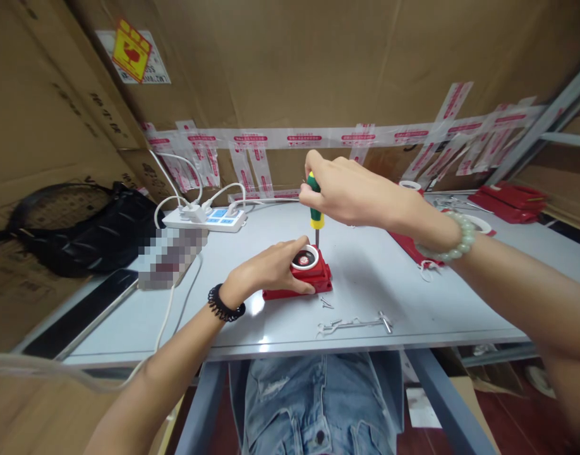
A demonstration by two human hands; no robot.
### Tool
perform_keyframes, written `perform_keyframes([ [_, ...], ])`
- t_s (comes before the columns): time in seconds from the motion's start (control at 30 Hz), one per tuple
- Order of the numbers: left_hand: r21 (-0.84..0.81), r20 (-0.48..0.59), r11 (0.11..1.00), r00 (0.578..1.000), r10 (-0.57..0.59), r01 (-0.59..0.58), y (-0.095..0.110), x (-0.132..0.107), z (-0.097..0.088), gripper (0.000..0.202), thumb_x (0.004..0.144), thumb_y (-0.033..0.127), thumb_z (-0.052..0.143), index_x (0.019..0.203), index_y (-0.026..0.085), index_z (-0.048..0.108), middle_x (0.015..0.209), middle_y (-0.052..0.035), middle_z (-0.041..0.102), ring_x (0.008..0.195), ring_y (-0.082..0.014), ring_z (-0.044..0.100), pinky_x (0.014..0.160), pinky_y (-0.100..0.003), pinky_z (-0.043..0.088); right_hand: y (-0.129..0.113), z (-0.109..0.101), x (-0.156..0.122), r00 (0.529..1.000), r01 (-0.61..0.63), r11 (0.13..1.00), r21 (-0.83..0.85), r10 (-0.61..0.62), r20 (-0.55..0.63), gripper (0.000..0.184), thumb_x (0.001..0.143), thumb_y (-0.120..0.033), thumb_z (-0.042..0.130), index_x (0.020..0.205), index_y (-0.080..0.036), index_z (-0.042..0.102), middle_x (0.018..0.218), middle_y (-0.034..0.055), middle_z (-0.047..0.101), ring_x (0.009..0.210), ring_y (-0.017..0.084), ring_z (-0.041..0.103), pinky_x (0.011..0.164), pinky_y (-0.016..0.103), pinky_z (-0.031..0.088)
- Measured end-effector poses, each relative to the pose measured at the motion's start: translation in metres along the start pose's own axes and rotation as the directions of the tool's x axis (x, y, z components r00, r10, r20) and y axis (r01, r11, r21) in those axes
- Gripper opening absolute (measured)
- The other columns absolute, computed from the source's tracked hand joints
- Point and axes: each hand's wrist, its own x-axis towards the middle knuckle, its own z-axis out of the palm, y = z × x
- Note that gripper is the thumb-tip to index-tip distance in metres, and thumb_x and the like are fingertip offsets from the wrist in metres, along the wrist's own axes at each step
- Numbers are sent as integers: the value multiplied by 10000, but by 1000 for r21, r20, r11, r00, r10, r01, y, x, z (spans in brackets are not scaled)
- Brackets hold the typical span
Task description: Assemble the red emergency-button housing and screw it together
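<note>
My right hand [340,189] is wrapped round the green and yellow handle of a screwdriver [314,212], which stands upright. Its shaft comes down at the back right of a red plastic housing [325,275] with a white ring and a round dark centre on top; the very tip is hidden. My left hand [268,268] grips that housing from the left, thumb at the near side and fingers at the far side, against the tabletop. Just in front of the housing lie a few small screws [326,303]. Nearer the table edge is a thin metal rod with a crosspiece [359,323].
A white power strip [218,219] with plugged-in cables stands at the back left, near a black bag [95,227] and a dark flat device [84,309]. More red housings [510,201] lie at the right. Taped cardboard [280,69] rises behind the table.
</note>
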Motion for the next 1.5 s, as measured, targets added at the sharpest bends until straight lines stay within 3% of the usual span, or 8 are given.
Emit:
perform_keyframes([
  [0.1, -2, 2, 1000, 1000, -1, 1, 0, 0, 0, 510, 673, 575, 665, 909, 213, 394, 855, -28, 560, 733, -206, 515, 614, -289, 357, 2, -3, 1, 998, -32, 999, 28, 31, 47, 200, 870, -332, 395, 930, -158, 472, 746, 79, 589, 718, 228, 572, 606, 327, 408],
  [0.27, -5, -12, 1000, 1000, 2, -2, 1, -1, 0, 507, 672, 577, 664, 915, 215, 404, 859, -26, 566, 744, -209, 524, 619, -287, 359, 5, 1, 7, 998, -34, 999, -42, 32, -55, 311, 918, -420, 313, 856, -168, 485, 758, 98, 589, 755, 248, 586, 651, 357, 408],
  [0.47, 1, -6, 1000, 1000, 2, -2, 2, -1, -1, 498, 675, 584, 654, 883, 222, 384, 831, -19, 557, 732, -208, 517, 604, -283, 345, 11, -2, 3, 995, -46, 996, 82, 38, 94, 178, 878, -342, 392, 943, -182, 436, 729, 58, 586, 646, 209, 558, 574, 329, 402],
  [0.6, -22, -1, 1000, 1000, 3, -3, 2, 0, -1, 504, 663, 568, 671, 881, 222, 376, 838, -18, 561, 724, -203, 519, 603, -283, 343, 10, 2, 1, 999, -46, 997, 54, 47, -6, 283, 922, -432, 327, 909, -173, 439, 694, 56, 550, 656, 219, 572, 623, 349, 414],
  [0.83, -31, 3, 1000, 1000, -2, 2, 2, 0, -2, 512, 664, 567, 671, 916, 215, 398, 880, -39, 575, 755, -218, 533, 629, -297, 364, 6, 1, -6, 997, -42, 984, 172, 29, 78, 170, 875, -297, 394, 997, -184, 428, 733, 41, 592, 583, 181, 523, 600, 340, 409],
  [1.03, -35, 1, 999, 1000, -4, 4, 0, 0, 0, 502, 663, 562, 677, 905, 217, 403, 875, -33, 574, 729, -206, 518, 620, -294, 361, 0, 5, -5, 998, -39, 996, 77, 43, -49, 294, 919, -425, 329, 942, -169, 473, 760, 77, 591, 717, 227, 567, 661, 353, 404],
  [1.27, -43, 7, 999, 1000, -9, 10, 0, -1, 0, 512, 672, 572, 672, 914, 220, 388, 885, -36, 563, 744, -212, 514, 622, -292, 352, 15, -1, -2, 997, -38, 989, 145, 27, 77, 262, 861, -387, 450, 1032, -189, 454, 768, 35, 602, 602, 167, 525, 625, 340, 419],
  [1.5, -41, 12, 999, 1000, -6, 6, 0, 0, -1, 508, 671, 561, 681, 887, 220, 374, 892, -35, 567, 744, -207, 517, 629, -294, 361, 5, 0, -4, 999, -39, 999, 27, 40, -15, 314, 908, -437, 384, 1009, -153, 473, 787, 80, 594, 743, 239, 598, 655, 364, 435],
])
